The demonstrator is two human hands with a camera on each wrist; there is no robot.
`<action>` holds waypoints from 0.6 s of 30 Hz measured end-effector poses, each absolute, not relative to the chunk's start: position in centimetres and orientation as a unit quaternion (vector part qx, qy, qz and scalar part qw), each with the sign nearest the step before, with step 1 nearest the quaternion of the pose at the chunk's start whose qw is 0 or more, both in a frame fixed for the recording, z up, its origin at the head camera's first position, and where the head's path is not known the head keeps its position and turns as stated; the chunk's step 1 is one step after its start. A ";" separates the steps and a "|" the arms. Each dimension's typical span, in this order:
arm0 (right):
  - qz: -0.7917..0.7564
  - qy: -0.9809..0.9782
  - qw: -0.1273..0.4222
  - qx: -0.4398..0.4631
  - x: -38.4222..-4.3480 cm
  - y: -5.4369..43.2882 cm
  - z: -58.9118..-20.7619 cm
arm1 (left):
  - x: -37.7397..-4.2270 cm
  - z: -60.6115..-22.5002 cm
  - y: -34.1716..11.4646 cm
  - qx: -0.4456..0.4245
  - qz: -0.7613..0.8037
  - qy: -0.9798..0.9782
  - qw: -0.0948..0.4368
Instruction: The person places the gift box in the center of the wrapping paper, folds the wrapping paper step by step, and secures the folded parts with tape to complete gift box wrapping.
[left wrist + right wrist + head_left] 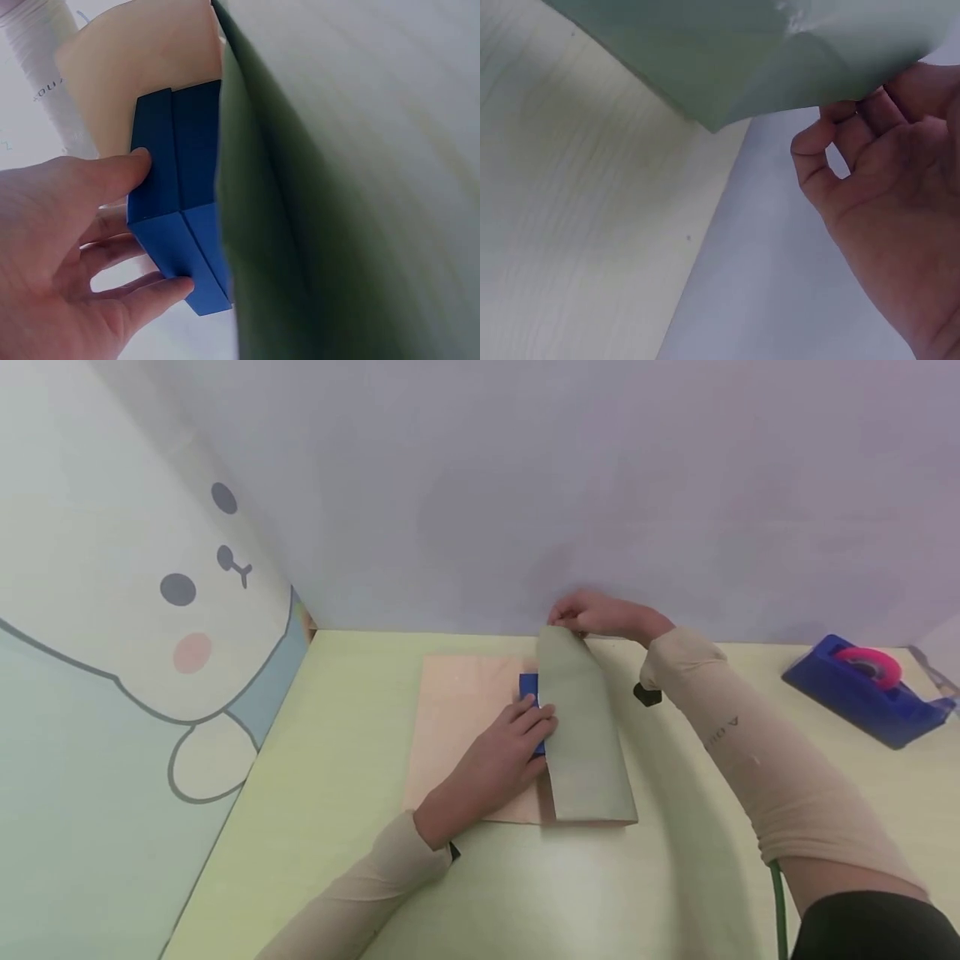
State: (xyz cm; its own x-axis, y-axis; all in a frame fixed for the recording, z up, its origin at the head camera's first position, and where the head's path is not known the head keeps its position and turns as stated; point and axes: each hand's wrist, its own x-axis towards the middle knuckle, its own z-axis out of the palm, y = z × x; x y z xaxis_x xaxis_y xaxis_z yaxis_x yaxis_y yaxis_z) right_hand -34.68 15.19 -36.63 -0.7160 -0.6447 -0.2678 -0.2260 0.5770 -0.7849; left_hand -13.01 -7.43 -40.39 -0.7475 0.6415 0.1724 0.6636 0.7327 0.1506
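Observation:
A blue box (pixel 180 165) with a lid seam stands on a sheet of paper whose upper face is peach (pixel 457 718) and whose underside is green. My left hand (pixel 498 760) grips the box, thumb on one side and fingers on another in the left wrist view. The right part of the sheet is folded up over the box, its green side (pixel 585 735) showing and hiding much of the box in the head view. At the sheet's far corner my right hand (pixel 900 172) pinches the edge between thumb and fingers.
A blue tape dispenser (pixel 862 693) with a pink roll (pixel 873 667) stands at the right of the pale yellow table (pixel 337 735). A grey wall (pixel 450 510) rises along the back edge, and a cartoon-printed panel (pixel 135 710) borders the left.

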 end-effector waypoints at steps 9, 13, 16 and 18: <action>-0.376 0.847 0.336 -0.171 -33.9 18.4 -36.2 | -13.2 -40.7 -7.0 -0.362 -0.101 -0.925 0.059; -0.386 0.842 0.334 -0.173 -33.6 19.3 -36.5 | -13.4 -40.9 -7.1 -0.365 -0.102 -0.924 0.057; -0.387 0.843 0.316 -0.198 -33.4 19.4 -36.6 | -13.4 -41.0 -7.3 -0.365 -0.103 -0.923 0.064; -0.390 0.844 0.301 -0.210 -33.3 19.3 -36.5 | -13.5 -41.1 -7.5 -0.366 -0.104 -0.922 0.069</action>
State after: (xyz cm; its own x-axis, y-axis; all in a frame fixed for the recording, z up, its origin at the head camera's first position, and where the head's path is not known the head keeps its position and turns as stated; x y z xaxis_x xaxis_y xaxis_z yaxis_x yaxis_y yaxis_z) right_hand -33.27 19.29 -36.48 -0.7303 -0.5902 -0.3440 -0.1204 0.6069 -0.7856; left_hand -13.50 -7.46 -41.10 -0.7231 0.6603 0.2030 0.6889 0.7107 0.1425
